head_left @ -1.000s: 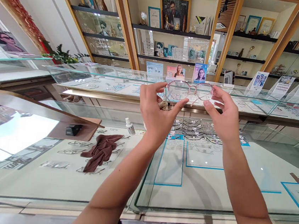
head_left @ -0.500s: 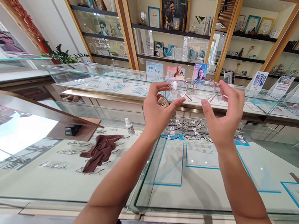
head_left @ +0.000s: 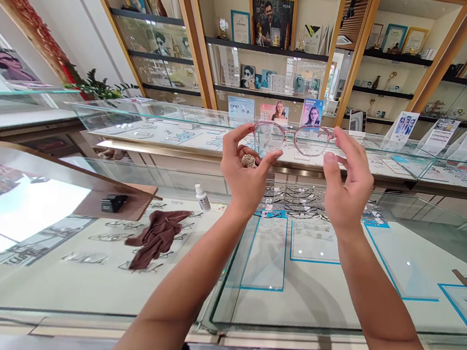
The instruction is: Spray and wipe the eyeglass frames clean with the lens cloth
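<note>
A pair of eyeglasses (head_left: pixel 311 143) with thin pinkish round rims is held up in front of me, over the far part of the glass counter. My left hand (head_left: pixel 245 168) grips its left end with the fingers, the thumb raised below the left lens. A small crumpled beige thing (head_left: pixel 249 161) sits against the curled fingers of that hand; I cannot make out what it is. At the right end, my right hand (head_left: pixel 349 184) pinches the frame near the hinge with its fingertips, thumb below. The temples are mostly hidden.
Below lies a glass display counter (head_left: pixel 261 311) with rows of spectacle frames (head_left: pixel 299 201). To the left are a brown cloth (head_left: pixel 156 236), a white spray bottle (head_left: pixel 202 197) and a wooden-edged mirror (head_left: pixel 22 203). Another glass showcase (head_left: pixel 169 149) stands beyond, before tall shelves.
The eyeglasses have shifted left and turned slightly, so the right lens sits a little lower. Both hands have moved left with them, and the right thumb has moved closer to its fingers.
</note>
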`<state>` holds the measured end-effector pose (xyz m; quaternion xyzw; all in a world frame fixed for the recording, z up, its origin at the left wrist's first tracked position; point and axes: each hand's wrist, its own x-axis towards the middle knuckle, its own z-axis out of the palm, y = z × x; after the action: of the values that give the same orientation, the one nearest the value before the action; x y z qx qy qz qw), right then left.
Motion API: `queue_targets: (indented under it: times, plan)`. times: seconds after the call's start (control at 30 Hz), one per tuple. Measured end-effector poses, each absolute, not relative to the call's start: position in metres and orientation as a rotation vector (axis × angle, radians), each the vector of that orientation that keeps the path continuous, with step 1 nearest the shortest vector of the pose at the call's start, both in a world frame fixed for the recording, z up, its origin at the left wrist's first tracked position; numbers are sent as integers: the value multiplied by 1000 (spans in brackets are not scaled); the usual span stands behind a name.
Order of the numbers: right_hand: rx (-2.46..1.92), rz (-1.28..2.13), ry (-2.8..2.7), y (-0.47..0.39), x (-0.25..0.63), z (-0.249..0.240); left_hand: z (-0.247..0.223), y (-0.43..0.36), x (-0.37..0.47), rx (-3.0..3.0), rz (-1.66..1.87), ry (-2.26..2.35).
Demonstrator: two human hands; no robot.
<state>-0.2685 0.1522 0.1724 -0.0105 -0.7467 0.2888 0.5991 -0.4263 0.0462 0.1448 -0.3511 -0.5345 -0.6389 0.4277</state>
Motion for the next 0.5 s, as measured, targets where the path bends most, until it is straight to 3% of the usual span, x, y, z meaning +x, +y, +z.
queue_targets:
  times: [0.5]
  plan:
    - [11,1092,-1674,177,-273,175,149,34,-412,-902,-1566,-1328]
